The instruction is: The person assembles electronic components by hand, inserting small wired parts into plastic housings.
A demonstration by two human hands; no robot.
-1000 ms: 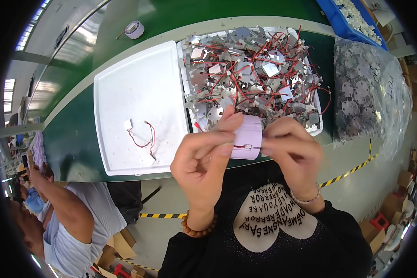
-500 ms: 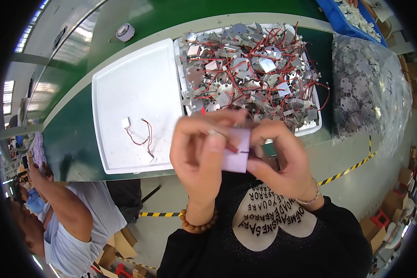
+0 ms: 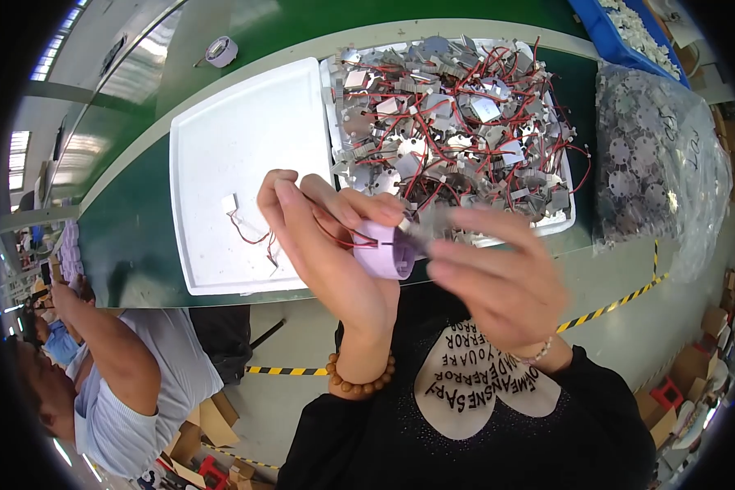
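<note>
Above the table's near edge, my left hand (image 3: 335,261) is closed around a lilac round plastic housing (image 3: 373,255). Thin red and dark wires (image 3: 339,237) run across the palm to a slot in the housing's wall. The housing lies tilted, its open end turned toward my right hand (image 3: 510,282). Between the right fingertips and that open end is a grey metal piece (image 3: 429,227), smeared by motion; the right fingers seem to grip it. Whether it touches the housing cannot be made out.
A white foam tray (image 3: 245,106) holds a small white part (image 3: 229,202) with wires. Beside it, another tray (image 3: 570,208) is heaped with metal plates and red-wired parts. A bag of metal discs (image 3: 637,163), a blue bin (image 3: 588,20) and a lilac ring (image 3: 220,52) lie around; a co-worker (image 3: 139,384) sits left.
My left hand has turned over and moved slightly left, so the housing's open end shows. My right hand has drawn away to the right, its fingers straighter, with the grey metal piece at their tips.
</note>
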